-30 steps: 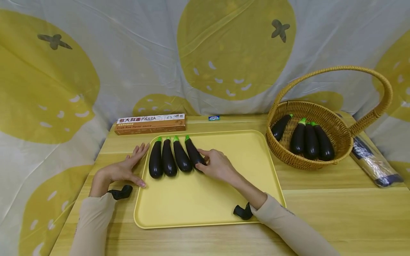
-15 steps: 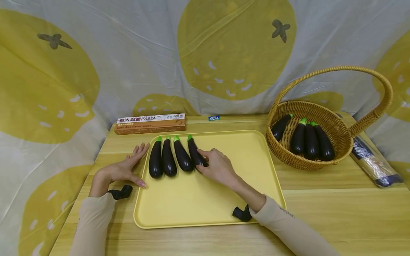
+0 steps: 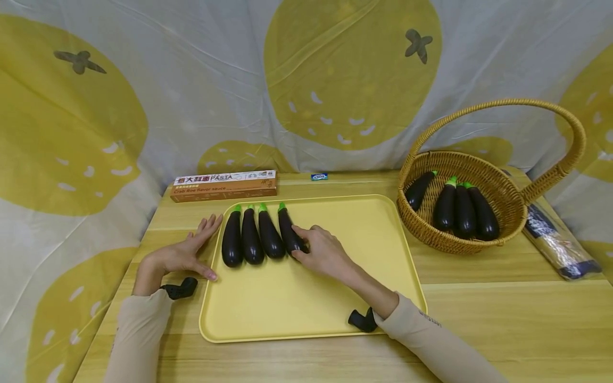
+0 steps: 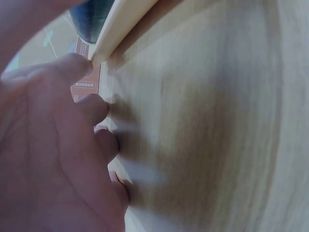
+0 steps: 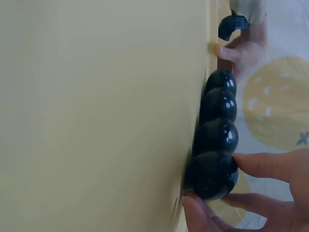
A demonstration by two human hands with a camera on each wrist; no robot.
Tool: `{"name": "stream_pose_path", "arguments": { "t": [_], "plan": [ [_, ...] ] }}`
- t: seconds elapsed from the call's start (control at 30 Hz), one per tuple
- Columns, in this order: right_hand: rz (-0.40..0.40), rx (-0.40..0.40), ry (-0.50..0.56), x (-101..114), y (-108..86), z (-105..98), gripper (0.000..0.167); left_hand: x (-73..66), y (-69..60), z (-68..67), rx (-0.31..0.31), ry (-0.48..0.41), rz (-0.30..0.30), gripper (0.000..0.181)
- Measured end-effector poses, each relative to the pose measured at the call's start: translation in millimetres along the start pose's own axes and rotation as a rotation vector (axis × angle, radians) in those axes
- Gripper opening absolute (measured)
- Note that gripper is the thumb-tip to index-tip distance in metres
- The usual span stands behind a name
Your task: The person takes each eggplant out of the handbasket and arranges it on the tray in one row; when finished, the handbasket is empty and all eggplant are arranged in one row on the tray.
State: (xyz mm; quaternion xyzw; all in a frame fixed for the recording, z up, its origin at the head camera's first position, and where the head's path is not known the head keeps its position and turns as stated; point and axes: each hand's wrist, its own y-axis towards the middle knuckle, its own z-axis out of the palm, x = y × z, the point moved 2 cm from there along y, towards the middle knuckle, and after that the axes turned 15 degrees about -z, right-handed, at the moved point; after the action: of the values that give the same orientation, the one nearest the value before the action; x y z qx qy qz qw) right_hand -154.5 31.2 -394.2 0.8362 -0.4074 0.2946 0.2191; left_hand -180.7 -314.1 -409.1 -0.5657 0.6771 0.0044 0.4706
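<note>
Several dark eggplants with green stems lie side by side on the left part of a yellow tray [image 3: 316, 314]. My right hand [image 3: 323, 250] grips the rightmost eggplant [image 3: 289, 231] between thumb and fingers; in the right wrist view that eggplant [image 5: 212, 176] sits at the near end of the row, close against its neighbour [image 5: 217, 137]. With fingers spread, my left hand [image 3: 184, 255] rests at the tray's left edge, thumb touching the rim. In the left wrist view the left hand's fingertips [image 4: 104, 142] meet the wooden table.
A wicker basket [image 3: 416, 234] with a tall handle holds several more eggplants at the right. Behind the tray stand a pasta box [image 3: 225, 186] and a small blue packet [image 3: 319, 176]. A plastic-wrapped package [image 3: 560, 244] lies right of the basket. A patterned cloth [image 3: 354, 69] hangs behind.
The rightmost eggplant shifted slightly right and its stem end straightened, then came back a little to the left, held by my right hand throughout. The left hand stayed in place.
</note>
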Motion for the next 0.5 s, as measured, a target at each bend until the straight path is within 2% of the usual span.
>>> {"name": "stream_pose_path", "arguments": {
  "t": [0.3,0.5],
  "plan": [
    [0.001,-0.012,0.028,-3.5,1.7,-0.2,0.06,-0.4,0.5,0.1,0.0,-0.003,-0.001,0.142],
    [-0.008,-0.005,0.087,-8.1,3.9,-0.4,0.057,-0.6,0.2,0.1,0.001,-0.002,-0.003,0.142]
  ]
}}
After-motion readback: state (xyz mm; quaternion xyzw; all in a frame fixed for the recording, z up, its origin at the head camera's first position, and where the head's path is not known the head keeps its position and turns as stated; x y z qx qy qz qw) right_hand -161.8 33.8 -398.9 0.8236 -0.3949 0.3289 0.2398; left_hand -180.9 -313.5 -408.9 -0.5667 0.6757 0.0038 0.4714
